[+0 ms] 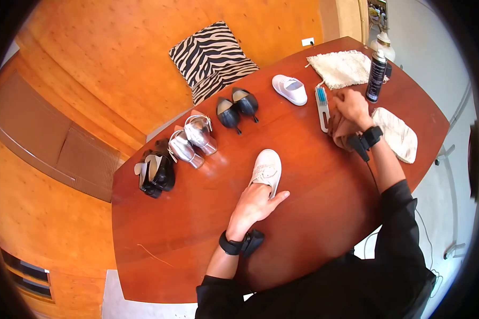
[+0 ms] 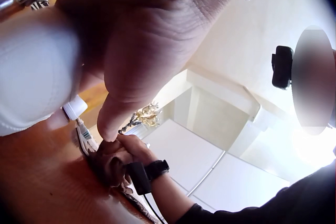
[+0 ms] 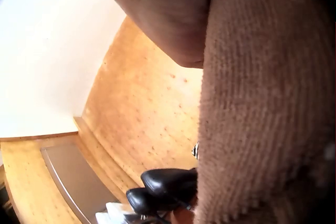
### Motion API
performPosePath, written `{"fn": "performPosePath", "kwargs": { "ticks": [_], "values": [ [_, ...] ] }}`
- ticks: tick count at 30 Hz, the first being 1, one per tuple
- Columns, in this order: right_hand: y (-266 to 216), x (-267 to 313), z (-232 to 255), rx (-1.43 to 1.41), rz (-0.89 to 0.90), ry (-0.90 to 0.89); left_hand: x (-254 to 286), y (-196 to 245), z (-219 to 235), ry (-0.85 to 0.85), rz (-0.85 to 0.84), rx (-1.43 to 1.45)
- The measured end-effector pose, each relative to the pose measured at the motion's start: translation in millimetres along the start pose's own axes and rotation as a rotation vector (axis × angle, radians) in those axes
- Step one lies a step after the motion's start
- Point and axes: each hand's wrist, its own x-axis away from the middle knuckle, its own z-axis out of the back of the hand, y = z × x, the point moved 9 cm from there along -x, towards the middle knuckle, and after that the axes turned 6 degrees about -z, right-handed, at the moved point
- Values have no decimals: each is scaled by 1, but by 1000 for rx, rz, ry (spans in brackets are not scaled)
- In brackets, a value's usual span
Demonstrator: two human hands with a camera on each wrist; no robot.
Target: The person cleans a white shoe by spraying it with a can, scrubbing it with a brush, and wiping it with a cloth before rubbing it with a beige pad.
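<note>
My left hand (image 1: 254, 204) reaches into the opening of a white lace-up canvas shoe (image 1: 267, 164) near the middle of the table. The fingers are hidden inside, and the thumb sticks out straight to the side. White shoe fabric (image 2: 37, 71) fills the left of the left wrist view. At the right of the table, my right hand (image 1: 352, 108) grips a brown cloth (image 1: 341, 130), whose ribbed, fuzzy surface (image 3: 268, 98) shows large in the right wrist view. Just beside that hand lies a white brush (image 1: 323, 112) with teal bristles.
A second white shoe (image 1: 289, 89) stands at the far edge. Black heels (image 1: 229, 114), silver heels (image 1: 185, 149) and black shoes (image 1: 162, 173) line the left. A black spray can (image 1: 376, 77), a cream cloth pouch (image 1: 339, 69) and a whitish pad (image 1: 399, 135) surround the right hand.
</note>
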Motion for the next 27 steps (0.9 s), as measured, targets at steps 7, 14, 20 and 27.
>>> {"fn": "performPosePath", "kwargs": {
  "ticks": [7,14,20,27],
  "values": [
    [58,-16,16,-54,-77,-40,-1,-5,-1,23,5,-7],
    [116,13,40,295,60,11,0,-4,6,179,-51,-74],
    [135,58,42,368,-66,-134,-3,-11,2,105,72,-151],
    [117,93,44,411,77,-81,-2,-7,5,178,7,-189]
  ]
}}
